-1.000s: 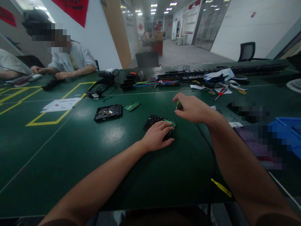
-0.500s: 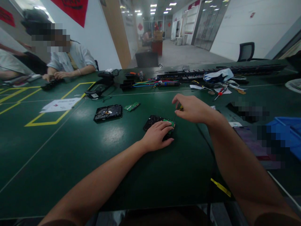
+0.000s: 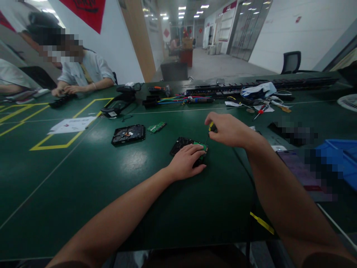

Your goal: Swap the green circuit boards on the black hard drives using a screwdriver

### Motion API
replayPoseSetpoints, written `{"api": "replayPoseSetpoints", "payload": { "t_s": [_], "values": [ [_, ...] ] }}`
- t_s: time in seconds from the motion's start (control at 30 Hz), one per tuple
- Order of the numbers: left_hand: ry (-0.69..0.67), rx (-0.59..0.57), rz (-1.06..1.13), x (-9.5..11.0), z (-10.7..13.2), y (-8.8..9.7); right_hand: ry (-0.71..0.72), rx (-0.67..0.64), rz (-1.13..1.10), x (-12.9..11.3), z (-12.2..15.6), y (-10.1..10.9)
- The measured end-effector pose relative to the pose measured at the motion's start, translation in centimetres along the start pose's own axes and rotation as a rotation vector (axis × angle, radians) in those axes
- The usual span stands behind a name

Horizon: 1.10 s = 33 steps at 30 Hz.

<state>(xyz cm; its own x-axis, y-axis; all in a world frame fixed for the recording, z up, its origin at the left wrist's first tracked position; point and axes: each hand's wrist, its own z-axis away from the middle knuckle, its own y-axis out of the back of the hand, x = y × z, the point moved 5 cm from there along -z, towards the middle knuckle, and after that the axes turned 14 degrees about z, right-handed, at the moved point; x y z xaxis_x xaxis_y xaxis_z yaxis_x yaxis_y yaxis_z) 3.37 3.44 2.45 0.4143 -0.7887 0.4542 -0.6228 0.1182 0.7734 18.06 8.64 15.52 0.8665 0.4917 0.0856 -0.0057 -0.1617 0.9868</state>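
Observation:
A black hard drive [image 3: 178, 144] with a green circuit board [image 3: 204, 146] on its right part lies in front of me. My left hand [image 3: 188, 160] is closed over the drive, fingers across the top and thumb along the near side, hiding much of it. In my right hand [image 3: 224, 129] is a screwdriver [image 3: 212, 127] with a yellow and black handle, gripped upright. Its thin shaft reaches down to the drive's far right edge; the tip is too small to make out.
Left of the drive lie a loose green circuit board [image 3: 157, 127] and a second hard drive [image 3: 128, 134]. Cables and tools line the back, with a red screwdriver [image 3: 262, 109] among them. A blue bin [image 3: 337, 152] stands at right. A co-worker [image 3: 83, 72] sits at far left.
The fingers of my right hand have shifted slightly around the screwdriver, and more of its handle shows. My left hand and the hard drive have stayed in place.

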Motion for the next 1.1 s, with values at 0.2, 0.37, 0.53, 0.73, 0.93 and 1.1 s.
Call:
{"api": "replayPoseSetpoints", "payload": {
  "t_s": [0.2,0.37,0.53,0.73,0.93,1.1],
  "values": [
    [0.010,-0.002,-0.003,-0.24,0.10,-0.12,-0.110,-0.012,0.068,0.37,0.08,-0.11],
    [0.008,-0.004,-0.002,-0.25,0.07,-0.19,-0.074,-0.014,0.080,0.46,0.03,-0.10],
    [0.004,-0.002,-0.003,-0.13,0.05,-0.04,0.017,-0.008,-0.005,-0.06,0.01,-0.07],
    [0.010,-0.007,-0.001,-0.09,0.06,0.03,-0.120,-0.034,0.108,0.58,0.16,-0.06],
    [0.009,-0.008,-0.003,0.00,0.12,0.09,-0.007,-0.021,0.024,0.51,-0.09,-0.36],
    [0.001,-0.004,-0.012,-0.07,0.12,0.01,0.031,-0.006,-0.025,0.47,-0.19,-0.45]
  ]
}}
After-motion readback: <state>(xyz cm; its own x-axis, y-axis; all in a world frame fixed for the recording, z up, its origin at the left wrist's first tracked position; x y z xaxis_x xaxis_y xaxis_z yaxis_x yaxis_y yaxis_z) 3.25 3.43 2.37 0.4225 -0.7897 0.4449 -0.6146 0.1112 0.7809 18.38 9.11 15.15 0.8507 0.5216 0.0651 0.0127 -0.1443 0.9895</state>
